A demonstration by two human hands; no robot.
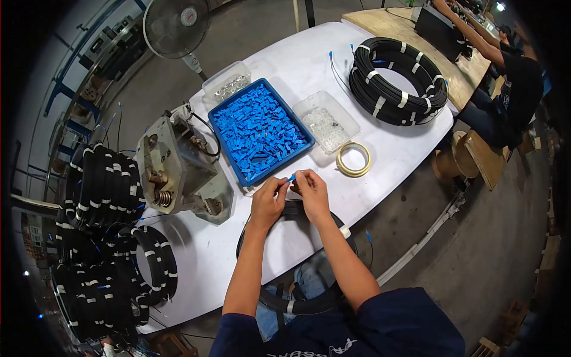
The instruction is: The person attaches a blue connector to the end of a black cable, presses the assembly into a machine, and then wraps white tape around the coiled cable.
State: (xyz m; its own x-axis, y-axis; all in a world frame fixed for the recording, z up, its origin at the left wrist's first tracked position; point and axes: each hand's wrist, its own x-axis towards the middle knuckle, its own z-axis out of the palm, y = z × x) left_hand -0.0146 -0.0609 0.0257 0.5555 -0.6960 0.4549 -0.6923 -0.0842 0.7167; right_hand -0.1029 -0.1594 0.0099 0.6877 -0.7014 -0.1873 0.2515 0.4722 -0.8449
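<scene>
Both of my hands meet in front of the blue tray (311, 141). Pinched between their fingertips is a small blue connector (291, 178), partly hidden by the fingers. My left hand (268, 202) closes on its left side, while my right hand (311, 194) closes on the right. Below them, a coil of black cable (313, 306) straddles the table edge and my lap, with white tape around it. Several loose blue connector pieces (259, 128) fill the tray.
A bench press (175, 169) stands left, near stacked black cable coils (104, 184). Right of the tray are a clear bin (355, 130) of small transparent parts and a tape roll (341, 163). More coils (386, 83) lie at the far right; another person (514, 89) sits beyond.
</scene>
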